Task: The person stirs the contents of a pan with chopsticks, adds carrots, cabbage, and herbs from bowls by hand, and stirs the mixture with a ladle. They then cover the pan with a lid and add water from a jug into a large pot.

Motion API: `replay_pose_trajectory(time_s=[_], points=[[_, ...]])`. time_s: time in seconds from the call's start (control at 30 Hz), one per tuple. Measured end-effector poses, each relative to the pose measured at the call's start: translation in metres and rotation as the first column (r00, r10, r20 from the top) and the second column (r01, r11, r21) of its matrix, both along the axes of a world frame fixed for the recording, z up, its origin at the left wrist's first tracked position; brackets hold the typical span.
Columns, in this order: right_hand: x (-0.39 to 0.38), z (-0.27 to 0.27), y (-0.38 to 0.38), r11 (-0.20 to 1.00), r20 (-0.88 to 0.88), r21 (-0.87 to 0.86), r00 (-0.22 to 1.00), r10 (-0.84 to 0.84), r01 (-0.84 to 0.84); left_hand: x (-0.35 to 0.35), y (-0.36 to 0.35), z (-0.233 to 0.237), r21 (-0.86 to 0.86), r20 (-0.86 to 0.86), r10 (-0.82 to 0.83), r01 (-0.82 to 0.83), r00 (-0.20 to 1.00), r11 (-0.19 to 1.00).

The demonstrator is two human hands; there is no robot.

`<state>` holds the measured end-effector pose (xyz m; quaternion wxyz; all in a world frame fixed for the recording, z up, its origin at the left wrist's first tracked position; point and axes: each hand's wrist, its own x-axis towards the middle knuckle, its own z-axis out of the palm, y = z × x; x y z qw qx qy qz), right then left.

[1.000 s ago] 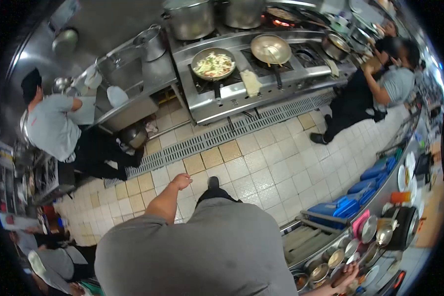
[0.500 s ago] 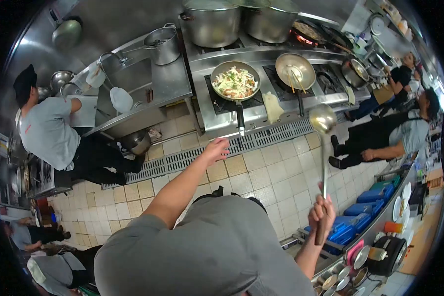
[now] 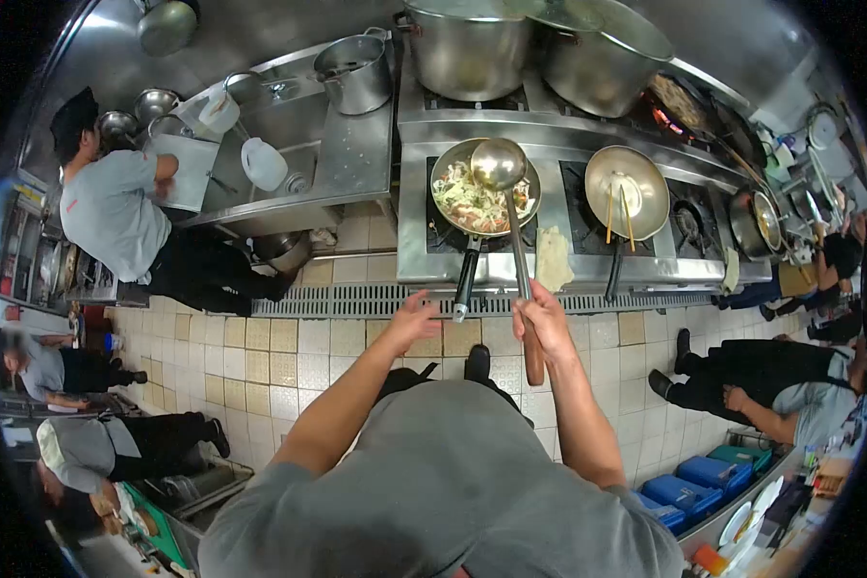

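My right hand (image 3: 543, 323) is wrapped round the handle of a long metal ladle (image 3: 499, 164). The ladle's bowl overlaps a frying pan (image 3: 530, 220) on the stove and covers part of the food (image 3: 467, 200), shredded pale vegetables with green and reddish bits. Toward me juts the pan's black handle (image 3: 468, 272). Just left of that handle my left hand (image 3: 414, 323) is in the air, fingers apart and holding nothing. A pale folded cloth (image 3: 553, 258) lies on the stove's front edge, right of this pan.
A second pan (image 3: 627, 173) with chopsticks (image 3: 624, 210) sits to the right. Large stockpots (image 3: 469, 58) stand behind, and flames show under a wok (image 3: 682, 99). At the left sink counter a person (image 3: 116, 217) works; another person (image 3: 789, 380) stands right. A floor grate (image 3: 347, 301) runs before the stove.
The ladle has swung from the right side to over the food pan, carried by my right hand. My left hand stays empty near the pan handle. The view has turned toward the right.
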<state>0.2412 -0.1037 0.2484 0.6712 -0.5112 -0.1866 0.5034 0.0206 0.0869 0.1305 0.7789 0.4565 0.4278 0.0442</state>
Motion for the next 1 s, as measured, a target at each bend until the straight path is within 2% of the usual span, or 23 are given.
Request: replay_pose_trajectory(time_s=[0.03, 0.07, 0.13, 0.17, 0.23, 0.37, 0.43, 0.53, 0.57, 0.63, 0.67, 0.73, 0.77, 0.87, 0.97, 1.0], points=[[0.013, -0.001, 0.007, 1.000, -0.012, -0.007, 1.000, 0.012, -0.012, -0.013, 0.000, -0.005, -0.026, 0.000, 0.067, -0.067, 0.998, 0.997], [0.025, -0.002, 0.014, 0.999, 0.034, -0.040, 0.999, 0.005, -0.004, -0.027, -0.002, -0.010, -0.033, -0.011, 0.079, -0.080, 0.997, 0.996], [0.041, 0.006, 0.020, 0.993, 0.134, -0.117, 0.991, -0.016, 0.032, -0.051, -0.003, -0.014, -0.048, -0.048, 0.209, -0.211, 0.977, 0.976], [0.048, 0.012, 0.019, 0.993, 0.129, -0.120, 0.992, -0.007, 0.023, -0.060, -0.005, -0.013, -0.049, -0.053, 0.217, -0.219, 0.975, 0.974], [0.059, 0.019, 0.009, 0.982, 0.271, -0.180, 0.962, -0.007, 0.058, -0.080, -0.011, -0.010, -0.074, -0.107, 0.301, -0.309, 0.948, 0.948], [0.065, 0.041, -0.023, 0.963, 0.285, -0.270, 0.956, 0.078, 0.002, -0.092, -0.009, -0.014, -0.108, -0.139, 0.314, -0.329, 0.939, 0.938], [0.060, 0.039, -0.034, 0.962, 0.235, -0.270, 0.966, 0.104, -0.038, -0.091, -0.002, -0.017, -0.111, -0.126, 0.312, -0.326, 0.942, 0.939], [0.038, 0.049, -0.030, 0.983, -0.095, -0.184, 0.995, -0.014, -0.003, -0.075, 0.012, -0.010, -0.091, -0.094, 0.291, -0.300, 0.952, 0.950], [0.030, 0.047, -0.021, 0.982, -0.093, -0.186, 0.995, -0.025, 0.007, -0.072, 0.018, -0.011, -0.094, -0.092, 0.281, -0.289, 0.955, 0.953], [0.016, 0.035, 0.001, 0.983, -0.351, -0.127, 0.921, -0.168, 0.131, -0.067, 0.029, -0.014, -0.134, -0.046, 0.255, -0.259, 0.966, 0.957], [0.011, 0.026, 0.009, 0.981, -0.347, -0.129, 0.920, -0.179, 0.143, -0.065, 0.033, -0.012, -0.126, -0.038, 0.250, -0.253, 0.968, 0.959], [0.003, 0.012, 0.021, 0.983, -0.100, -0.110, 0.982, -0.158, 0.147, -0.069, 0.041, -0.009, -0.116, -0.011, 0.234, -0.233, 0.972, 0.965], [0.000, 0.015, 0.019, 0.982, -0.096, -0.108, 0.981, -0.166, 0.155, -0.070, 0.046, -0.003, -0.102, 0.013, 0.230, -0.228, 0.973, 0.968], [-0.008, 0.034, 0.001, 0.972, 0.153, -0.186, 0.981, -0.117, 0.145, -0.081, 0.056, 0.011, -0.090, 0.002, 0.221, -0.220, 0.975, 0.971], [-0.016, 0.054, -0.020, 0.956, 0.233, -0.260, 0.969, -0.075, 0.136, -0.098, 0.066, 0.007, -0.095, 0.004, 0.240, -0.238, 0.971, 0.967], [-0.019, 0.055, -0.022, 0.959, 0.161, -0.238, 0.980, -0.116, 0.153, -0.102, 0.068, 0.006, -0.100, 0.004, 0.247, -0.245, 0.969, 0.964]])
